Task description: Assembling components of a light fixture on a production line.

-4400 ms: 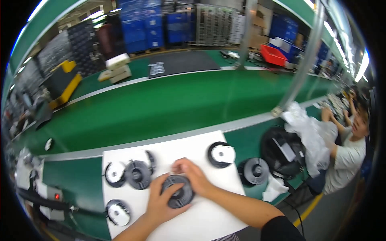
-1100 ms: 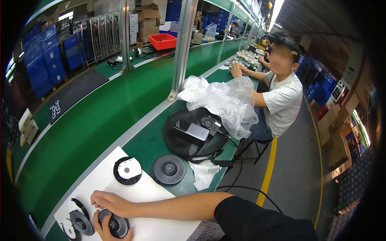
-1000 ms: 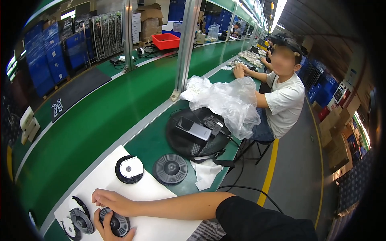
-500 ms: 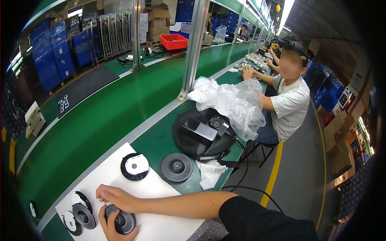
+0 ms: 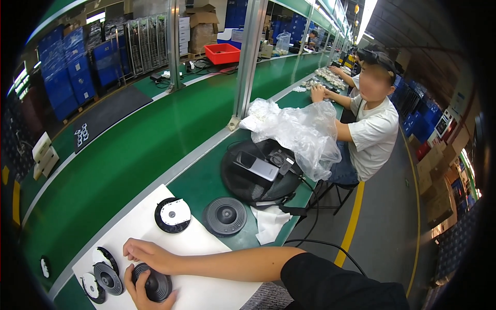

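On a green table (image 5: 194, 182), a white sheet (image 5: 206, 244) has three gray ridged discs (image 5: 159, 285) about it: one gripped by the left hand (image 5: 138, 293) over it, one at its left end, one off its right edge, plus three black-and-white discs (image 5: 174, 214) on it. Past that edge, clear plastic (image 5: 305, 126) overlaps a black bag (image 5: 240, 185) bearing a silver phone (image 5: 261, 168). One black-and-white disc is partly hidden; whether the curled right hand (image 5: 150, 255) holds anything cannot be told.

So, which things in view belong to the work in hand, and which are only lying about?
Probably the work: grey disc in left hand, other grey discs, white-topped discs, white sheet.

Probably lying about: silver device, black bag, clear plastic, white scrap, red bin.
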`<state>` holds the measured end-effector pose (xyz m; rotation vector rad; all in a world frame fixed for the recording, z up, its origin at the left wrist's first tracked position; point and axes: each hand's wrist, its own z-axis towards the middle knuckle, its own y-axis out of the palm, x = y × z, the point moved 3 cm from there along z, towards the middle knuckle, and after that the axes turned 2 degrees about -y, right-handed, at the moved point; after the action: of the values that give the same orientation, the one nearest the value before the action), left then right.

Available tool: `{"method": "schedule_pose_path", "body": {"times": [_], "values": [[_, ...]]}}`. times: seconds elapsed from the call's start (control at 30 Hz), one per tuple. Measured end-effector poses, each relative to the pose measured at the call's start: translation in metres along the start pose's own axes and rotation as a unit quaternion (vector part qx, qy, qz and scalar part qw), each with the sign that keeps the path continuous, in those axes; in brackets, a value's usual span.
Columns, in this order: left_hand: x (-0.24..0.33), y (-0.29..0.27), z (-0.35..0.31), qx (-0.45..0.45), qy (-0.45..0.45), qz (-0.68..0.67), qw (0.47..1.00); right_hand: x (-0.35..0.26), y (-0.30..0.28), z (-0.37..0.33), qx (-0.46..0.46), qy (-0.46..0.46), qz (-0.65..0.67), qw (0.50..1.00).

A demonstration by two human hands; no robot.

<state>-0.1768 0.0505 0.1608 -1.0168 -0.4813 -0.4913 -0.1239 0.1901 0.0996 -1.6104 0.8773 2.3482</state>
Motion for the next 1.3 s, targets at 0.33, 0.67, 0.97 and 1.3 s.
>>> {"method": "schedule_pose_path", "body": {"times": [0.33,0.67,0.97,1.3], "values": [[0.007,-0.024,-0.013,0.095,0.171,-0.045,0.98,0.0,-0.009,-0.009,0.042,-0.012,-0.02,0.999],[-0.012,-0.123,0.166,0.199,-0.236,-0.203,0.929,-0.01,-0.003,-0.003,0.031,0.004,-0.038,0.999],[-0.016,-0.179,0.289,0.305,-0.221,-0.14,0.916,-0.001,0.0,-0.001,0.022,-0.009,-0.039,0.999],[-0.07,-0.24,0.277,0.54,-0.122,-0.267,0.788,-0.005,0.002,-0.001,0.019,-0.011,-0.055,0.998]]}}
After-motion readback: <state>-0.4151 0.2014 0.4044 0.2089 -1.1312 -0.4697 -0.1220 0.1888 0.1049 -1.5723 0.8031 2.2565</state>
